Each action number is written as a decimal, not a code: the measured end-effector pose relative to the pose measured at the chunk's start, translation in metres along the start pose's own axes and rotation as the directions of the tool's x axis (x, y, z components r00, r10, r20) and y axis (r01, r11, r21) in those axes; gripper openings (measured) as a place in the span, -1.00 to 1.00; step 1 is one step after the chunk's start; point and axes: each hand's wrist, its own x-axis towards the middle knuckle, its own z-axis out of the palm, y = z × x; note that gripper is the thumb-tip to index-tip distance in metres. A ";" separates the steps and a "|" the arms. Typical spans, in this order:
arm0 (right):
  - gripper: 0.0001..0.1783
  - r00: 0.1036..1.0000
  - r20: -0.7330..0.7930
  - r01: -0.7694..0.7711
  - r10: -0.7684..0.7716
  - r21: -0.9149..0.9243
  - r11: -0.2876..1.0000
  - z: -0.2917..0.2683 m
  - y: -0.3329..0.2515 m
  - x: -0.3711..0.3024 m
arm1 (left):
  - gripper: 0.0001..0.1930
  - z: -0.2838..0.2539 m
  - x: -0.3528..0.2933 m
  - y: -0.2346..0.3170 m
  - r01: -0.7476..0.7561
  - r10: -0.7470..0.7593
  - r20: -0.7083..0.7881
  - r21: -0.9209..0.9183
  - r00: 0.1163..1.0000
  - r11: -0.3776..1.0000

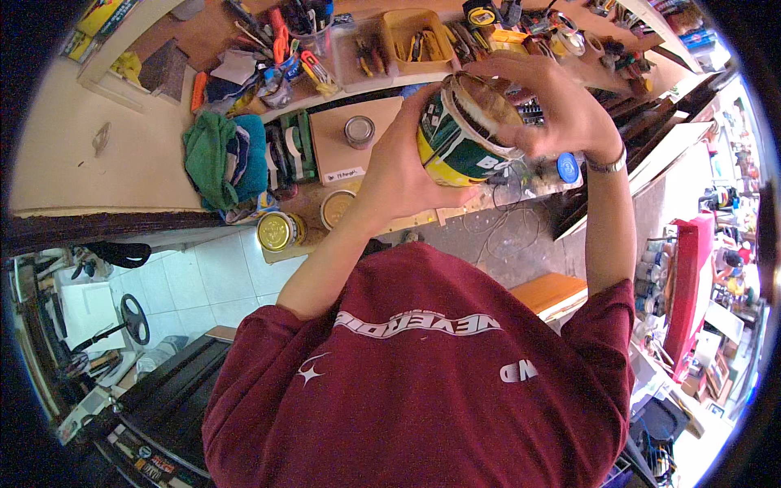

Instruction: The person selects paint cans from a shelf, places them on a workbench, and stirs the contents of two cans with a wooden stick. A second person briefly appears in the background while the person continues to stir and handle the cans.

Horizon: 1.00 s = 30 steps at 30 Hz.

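My left hand (397,169) is wrapped round the side of a paint can (457,150) with a green and yellow label, held tilted above the bench. My right hand (563,107), with a watch at the wrist, arches over the can's mouth. Its thumb rests at the near rim and its fingers reach the far rim, so both hands grip the can. Inside the mouth the can looks brownish; its contents are hard to make out. Below it stand a small silver tin (359,131) on a cardboard piece (332,154) and a gold-lidded tin (278,231).
Another round tin (337,210) sits at the bench's near edge, left of the can. A blue lid (568,167) lies to the right, beside loose wire. Green cloth (210,163) is heaped at left. A tool shelf with a yellow tray (440,32) runs along the back.
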 end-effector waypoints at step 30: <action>-0.09 0.329 -0.429 0.932 0.841 0.288 -0.218 0.132 0.117 -0.177 | -0.31 0.004 -0.057 -0.039 -0.277 0.230 -0.385 -0.069 0.894 0.958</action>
